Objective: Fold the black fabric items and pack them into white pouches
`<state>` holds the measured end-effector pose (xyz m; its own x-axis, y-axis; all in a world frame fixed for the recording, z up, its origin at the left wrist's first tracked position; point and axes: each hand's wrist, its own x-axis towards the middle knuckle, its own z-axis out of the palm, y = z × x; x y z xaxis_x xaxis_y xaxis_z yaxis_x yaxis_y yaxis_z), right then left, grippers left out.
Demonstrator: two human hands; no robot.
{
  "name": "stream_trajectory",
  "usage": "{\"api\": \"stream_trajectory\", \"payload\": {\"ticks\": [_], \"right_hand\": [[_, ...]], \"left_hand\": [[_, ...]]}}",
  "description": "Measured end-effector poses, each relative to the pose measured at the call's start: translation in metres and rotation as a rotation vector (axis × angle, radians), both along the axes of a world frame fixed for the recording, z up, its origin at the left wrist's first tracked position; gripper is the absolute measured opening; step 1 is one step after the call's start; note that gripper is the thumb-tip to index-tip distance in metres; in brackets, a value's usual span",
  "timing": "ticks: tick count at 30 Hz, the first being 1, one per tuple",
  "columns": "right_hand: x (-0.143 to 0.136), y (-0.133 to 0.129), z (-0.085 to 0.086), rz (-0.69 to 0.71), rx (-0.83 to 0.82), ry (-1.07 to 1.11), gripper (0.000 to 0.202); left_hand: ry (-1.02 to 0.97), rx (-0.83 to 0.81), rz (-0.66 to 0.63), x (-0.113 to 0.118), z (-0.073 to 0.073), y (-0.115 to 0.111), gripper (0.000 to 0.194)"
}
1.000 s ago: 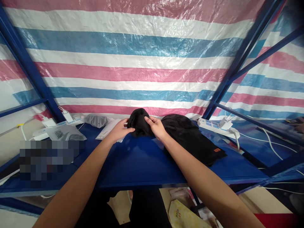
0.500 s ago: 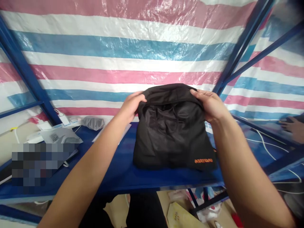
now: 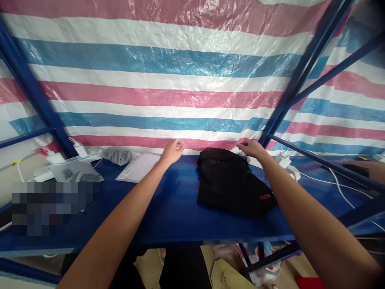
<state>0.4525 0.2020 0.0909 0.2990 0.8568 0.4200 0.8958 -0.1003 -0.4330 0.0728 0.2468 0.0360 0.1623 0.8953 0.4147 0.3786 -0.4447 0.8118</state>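
A black folded cloth item (image 3: 228, 184) with small orange lettering lies on the blue tabletop (image 3: 171, 208). It looks like a garment, though its exact kind does not show. Left of its far edge, my left hand (image 3: 173, 151) hovers with loosely curled fingers, holding nothing and apart from the cloth. My right hand (image 3: 252, 148) is just above the cloth's far right corner, fingers loosely spread and nothing in them. My right forearm passes over the cloth's right end and hides part of it.
A white packet (image 3: 138, 167), a grey plastic bag (image 3: 118, 155) and a power strip with chargers (image 3: 80, 149) sit at left. White cables (image 3: 337, 184) run along the right. Blue metal posts (image 3: 306, 60) frame a striped sheet behind. Another person's hand (image 3: 371, 168) shows at far right.
Both hands have let go of the black cloth, which was held up by its far edge. It now lies flatter on the table, farther right.
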Motion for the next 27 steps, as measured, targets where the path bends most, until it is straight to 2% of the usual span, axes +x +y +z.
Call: {"api": "stream_trajectory", "payload": {"ticks": [3,5,7,10,13,16,18,23,27], "right_hand": [[-0.040,0.020,0.001,0.121,-0.094,-0.011,0.018],[-0.083,0.029,-0.001,0.304,-0.095,0.013,0.017],[-0.133,0.031,-0.010,0.532,-0.099,0.095,0.018],[-0.204,0.025,-0.040,0.758,-0.176,0.156,0.022],[-0.249,0.014,-0.081,0.869,-0.102,0.101,0.031],[-0.264,0.006,-0.113,0.932,-0.001,-0.040,0.051],[-0.263,0.002,-0.123,0.987,0.021,-0.076,0.056],[-0.261,-0.005,-0.124,1.099,-0.006,0.002,0.050],[-0.266,-0.006,-0.125,1.107,-0.023,0.032,0.050]], "left_hand": [[0.289,0.090,0.094,-0.053,-0.010,-0.012,0.029],[0.484,0.071,0.211,-0.086,-0.017,-0.019,0.034],[0.651,0.014,0.327,-0.112,-0.024,-0.025,0.039],[0.812,-0.074,0.417,-0.136,-0.032,-0.030,0.037],[0.853,-0.129,0.382,-0.141,-0.037,-0.031,0.030],[0.863,-0.179,0.359,-0.138,-0.043,-0.032,0.036],[0.850,-0.205,0.396,-0.135,-0.046,-0.033,0.051],[0.810,-0.309,0.450,-0.135,-0.050,-0.037,0.069],[0.803,-0.295,0.495,-0.137,-0.049,-0.036,0.076]]}}
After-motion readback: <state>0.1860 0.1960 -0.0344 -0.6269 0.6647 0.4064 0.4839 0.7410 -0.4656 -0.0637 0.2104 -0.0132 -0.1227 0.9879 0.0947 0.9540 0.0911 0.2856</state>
